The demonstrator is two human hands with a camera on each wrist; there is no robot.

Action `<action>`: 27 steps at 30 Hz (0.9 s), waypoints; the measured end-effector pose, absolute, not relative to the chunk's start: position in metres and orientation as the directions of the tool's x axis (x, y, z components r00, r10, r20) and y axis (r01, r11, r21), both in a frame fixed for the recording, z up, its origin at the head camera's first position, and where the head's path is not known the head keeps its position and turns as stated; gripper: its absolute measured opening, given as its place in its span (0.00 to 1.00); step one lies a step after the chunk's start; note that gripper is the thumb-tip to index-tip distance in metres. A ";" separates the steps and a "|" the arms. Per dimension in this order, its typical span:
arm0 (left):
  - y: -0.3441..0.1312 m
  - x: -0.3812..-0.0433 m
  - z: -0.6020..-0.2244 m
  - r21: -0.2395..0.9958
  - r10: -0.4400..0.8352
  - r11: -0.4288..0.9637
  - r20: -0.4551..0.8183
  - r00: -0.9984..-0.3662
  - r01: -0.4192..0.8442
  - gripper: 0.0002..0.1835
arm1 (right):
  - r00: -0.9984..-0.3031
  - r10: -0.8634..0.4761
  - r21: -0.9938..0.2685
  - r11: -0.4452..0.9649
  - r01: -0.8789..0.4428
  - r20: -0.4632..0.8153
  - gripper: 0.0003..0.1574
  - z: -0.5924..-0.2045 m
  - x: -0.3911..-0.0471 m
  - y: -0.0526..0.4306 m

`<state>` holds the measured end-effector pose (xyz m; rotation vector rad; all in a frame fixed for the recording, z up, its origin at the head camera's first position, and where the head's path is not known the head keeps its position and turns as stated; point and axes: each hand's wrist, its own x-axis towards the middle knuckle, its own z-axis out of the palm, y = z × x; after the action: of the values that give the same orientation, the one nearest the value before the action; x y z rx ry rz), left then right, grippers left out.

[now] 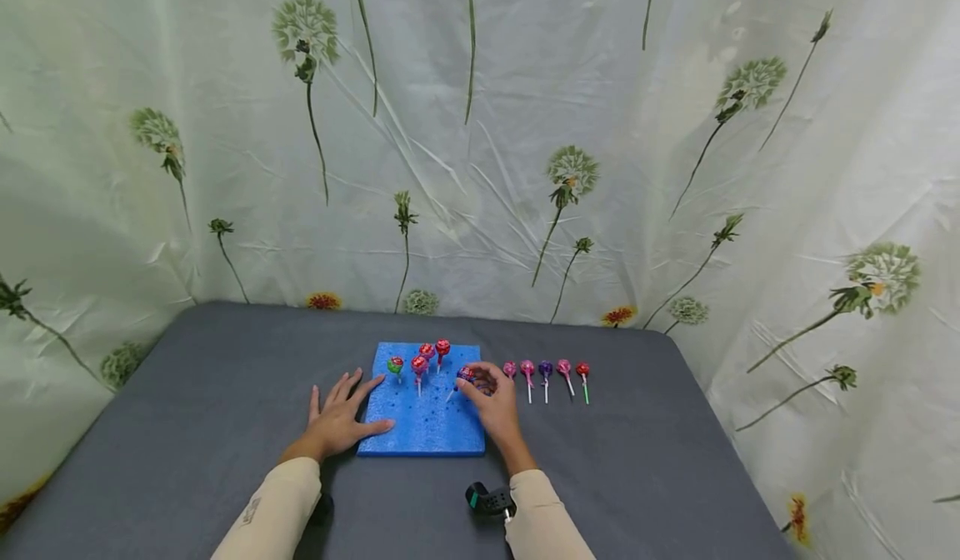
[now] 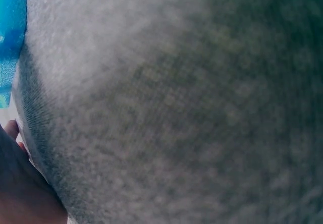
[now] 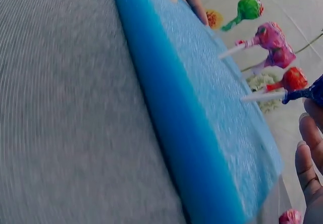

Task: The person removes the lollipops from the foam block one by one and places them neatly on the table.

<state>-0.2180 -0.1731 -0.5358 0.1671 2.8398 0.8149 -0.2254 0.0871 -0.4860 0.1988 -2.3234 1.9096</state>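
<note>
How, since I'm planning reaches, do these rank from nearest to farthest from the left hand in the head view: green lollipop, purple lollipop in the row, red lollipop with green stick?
1. Green lollipop: on the blue board, nearest the left hand.
2. Purple lollipop: right of the board, mid-row.
3. Red lollipop with green stick: row's right end.

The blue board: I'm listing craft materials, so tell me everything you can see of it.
The blue board is a thick, squarish slab that looks like foam, its textured top dotted with small dark spots, probably holes. It lies flat on the grey table. Four lollipops stand in it by their sticks. The left hand rests on its left side. The right hand holds another lollipop over it; whether that stick touches is unclear.
</note>
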 end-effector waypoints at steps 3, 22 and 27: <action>-0.173 -0.219 -0.532 0.519 0.158 0.853 -0.171 -0.973 0.047 0.51 | -0.982 -0.029 -0.964 0.190 -0.188 0.186 0.15 -0.486 -0.226 0.094; -0.172 -0.219 -0.539 0.524 0.158 0.850 -0.159 -0.975 0.052 0.52 | -0.980 0.028 -0.961 0.205 -0.186 0.195 0.13 -0.527 -0.226 0.152; -0.176 -0.222 -0.546 0.539 0.154 0.839 -0.115 -0.981 0.069 0.52 | -0.984 0.021 -0.953 0.253 -0.168 0.179 0.13 -0.528 -0.225 0.160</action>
<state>-0.2215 -0.1758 -0.5463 0.1750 2.8643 0.8313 -0.2254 0.1598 -0.5277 0.1400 -2.3595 1.8250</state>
